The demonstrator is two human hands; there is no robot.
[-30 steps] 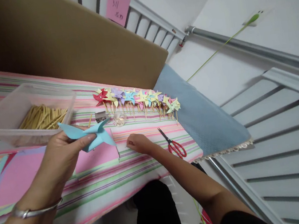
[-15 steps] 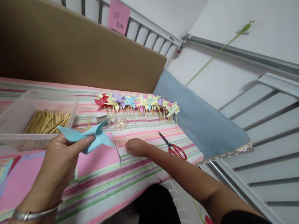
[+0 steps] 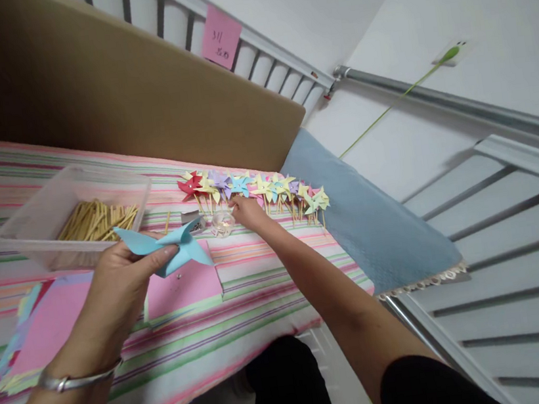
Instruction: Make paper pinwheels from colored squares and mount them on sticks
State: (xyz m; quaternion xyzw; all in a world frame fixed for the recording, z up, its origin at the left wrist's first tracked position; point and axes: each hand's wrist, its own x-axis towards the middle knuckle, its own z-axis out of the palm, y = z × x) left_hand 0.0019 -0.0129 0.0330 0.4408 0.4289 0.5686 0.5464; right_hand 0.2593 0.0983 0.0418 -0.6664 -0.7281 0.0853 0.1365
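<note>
My left hand (image 3: 132, 270) is closed on a light blue paper pinwheel (image 3: 176, 250), its thumb pressed over the folded middle. The pinwheel has no stick and is held above a stack of pink paper (image 3: 186, 289). My right hand (image 3: 247, 211) reaches to the right rim of a small clear dish (image 3: 222, 223) with tiny pieces in it. Its fingers look curled together; whether they hold anything is too small to see. Beside the dish, a small open box (image 3: 193, 221) contains tiny dark metal bits. My right forearm hides the scissors.
Finished pinwheels on sticks (image 3: 262, 186) lie in a row along the brown board (image 3: 177, 101). A clear plastic bin (image 3: 20, 231) holds many short wooden sticks (image 3: 98, 221). More coloured paper (image 3: 58, 312) lies at left on the striped cloth (image 3: 264, 309); one loose stick (image 3: 167, 222) is near the bin.
My right hand has moved away from me, from the cloth beside the pink paper to the clear dish. That forearm now covers the red-handled scissors. My left hand still holds the blue pinwheel.
</note>
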